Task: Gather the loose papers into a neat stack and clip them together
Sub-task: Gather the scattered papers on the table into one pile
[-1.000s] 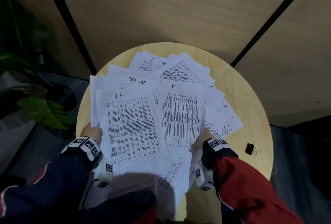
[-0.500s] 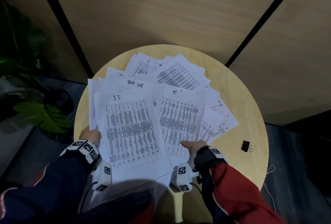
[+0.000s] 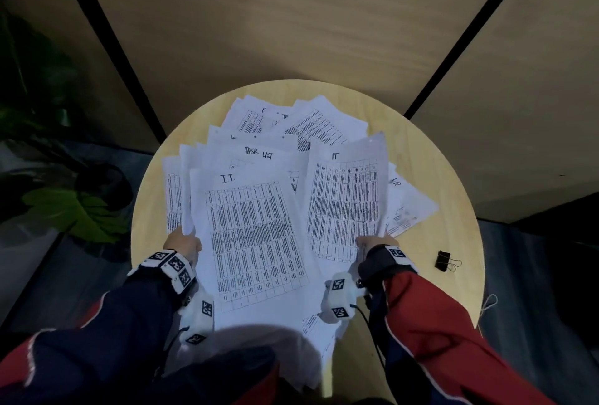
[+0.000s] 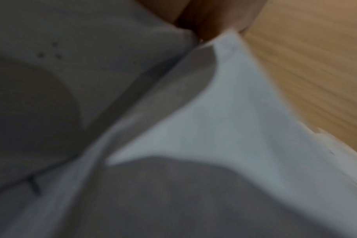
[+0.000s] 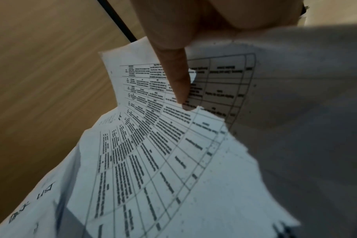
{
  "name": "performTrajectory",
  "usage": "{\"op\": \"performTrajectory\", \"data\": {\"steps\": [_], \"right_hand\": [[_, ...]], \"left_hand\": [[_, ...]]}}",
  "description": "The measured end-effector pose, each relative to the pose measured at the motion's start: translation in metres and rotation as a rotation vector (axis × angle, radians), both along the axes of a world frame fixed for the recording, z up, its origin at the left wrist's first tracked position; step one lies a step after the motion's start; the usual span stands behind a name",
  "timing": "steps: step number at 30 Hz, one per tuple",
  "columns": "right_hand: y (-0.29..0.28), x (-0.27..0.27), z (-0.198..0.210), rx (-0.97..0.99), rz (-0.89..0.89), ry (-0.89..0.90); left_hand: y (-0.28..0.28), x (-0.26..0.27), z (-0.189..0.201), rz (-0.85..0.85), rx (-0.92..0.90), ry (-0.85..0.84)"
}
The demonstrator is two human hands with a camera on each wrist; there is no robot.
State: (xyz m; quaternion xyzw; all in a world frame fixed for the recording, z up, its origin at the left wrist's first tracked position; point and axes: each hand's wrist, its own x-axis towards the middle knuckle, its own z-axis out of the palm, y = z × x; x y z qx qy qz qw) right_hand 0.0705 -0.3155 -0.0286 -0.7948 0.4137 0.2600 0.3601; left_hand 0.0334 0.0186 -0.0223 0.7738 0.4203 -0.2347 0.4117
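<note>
Several loose printed papers [image 3: 256,236] lie fanned and overlapping on a round wooden table [image 3: 453,184]. My left hand [image 3: 181,244] grips the left edge of the sheets near the table's front. My right hand [image 3: 372,242] holds the lower edge of a sheet headed "IT" [image 3: 346,197], lifting it. In the right wrist view my thumb [image 5: 173,67] presses on top of printed papers [image 5: 153,161]. The left wrist view is blurred, showing papers [image 4: 224,120] close up. A black binder clip [image 3: 443,261] lies alone on the table to the right of my right hand.
Wood wall panels with black seams [image 3: 291,15] stand behind the table. A green plant [image 3: 74,213] sits on the dark floor at the left. Bare tabletop shows around the clip and along the right rim.
My right hand has shifted left and up along the sheets' bottom edge, pushing the right-hand papers closer to the middle pile. The left hand has kept its grip.
</note>
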Motion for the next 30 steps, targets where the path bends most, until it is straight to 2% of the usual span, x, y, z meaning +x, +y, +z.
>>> {"op": "performTrajectory", "data": {"steps": [3, 9, 15, 18, 20, 24, 27, 30], "right_hand": [[-0.007, 0.000, -0.001, 0.108, -0.003, -0.074], [-0.021, 0.010, 0.031, -0.264, 0.105, -0.358], [-0.034, 0.021, 0.106, -0.515, 0.271, -0.559], [-0.031, 0.018, 0.154, -0.582, 0.297, -0.716], [-0.030, 0.015, 0.183, -0.517, 0.314, -0.891], [-0.025, -0.002, 0.237, -0.099, 0.365, -1.192], [-0.028, -0.002, 0.252, 0.058, 0.390, -1.236], [-0.018, -0.002, 0.244, 0.372, 0.213, -1.135]], "left_hand": [[-0.003, -0.003, -0.002, -0.025, -0.008, -0.028], [-0.004, 0.002, -0.003, -0.061, 0.034, -0.048], [-0.014, 0.008, 0.001, -0.118, 0.034, -0.034], [-0.024, 0.009, 0.002, -0.151, 0.034, -0.064], [-0.031, 0.009, 0.003, -0.153, 0.021, -0.072], [-0.038, 0.005, 0.007, -0.140, -0.006, -0.095], [-0.038, 0.002, 0.004, -0.130, -0.029, -0.113], [-0.034, -0.001, 0.004, -0.129, -0.068, -0.102]]}}
